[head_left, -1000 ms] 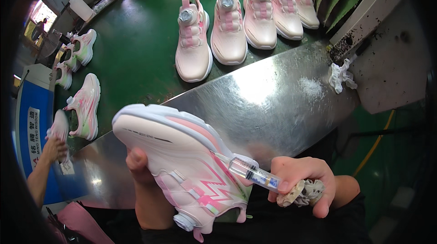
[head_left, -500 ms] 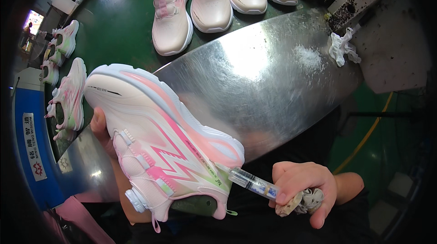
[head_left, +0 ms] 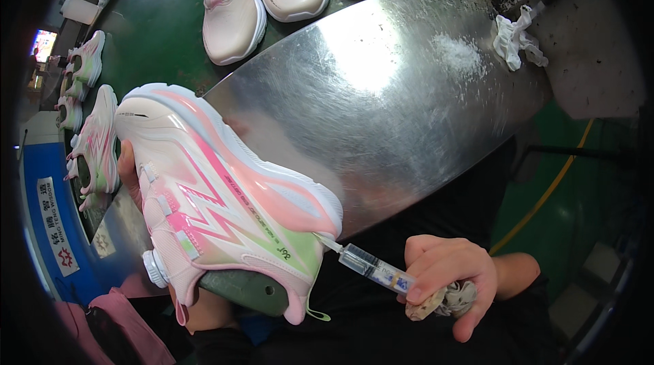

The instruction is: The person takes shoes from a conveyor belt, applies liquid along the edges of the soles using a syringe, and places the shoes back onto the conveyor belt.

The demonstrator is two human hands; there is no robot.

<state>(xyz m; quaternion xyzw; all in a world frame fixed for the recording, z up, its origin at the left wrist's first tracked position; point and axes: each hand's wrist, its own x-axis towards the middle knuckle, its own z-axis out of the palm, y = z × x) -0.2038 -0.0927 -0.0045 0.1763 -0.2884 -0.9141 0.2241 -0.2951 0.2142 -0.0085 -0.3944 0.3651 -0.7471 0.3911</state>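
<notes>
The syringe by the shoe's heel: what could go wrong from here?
The syringe points its thin tip at the shoe near the heel, where sole and upper meet; a slip might mark the upper.
The left hand shows only near the toe, so a shift there could carry the shoe off the tip.
The right hand also holds a crumpled bundle, perhaps making its grip less steady.

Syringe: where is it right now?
In the head view, right of centre and low: the clear syringe is in the person's right hand, its tip at the heel-end seam between upper and sole of the pink-and-white shoe.
</notes>
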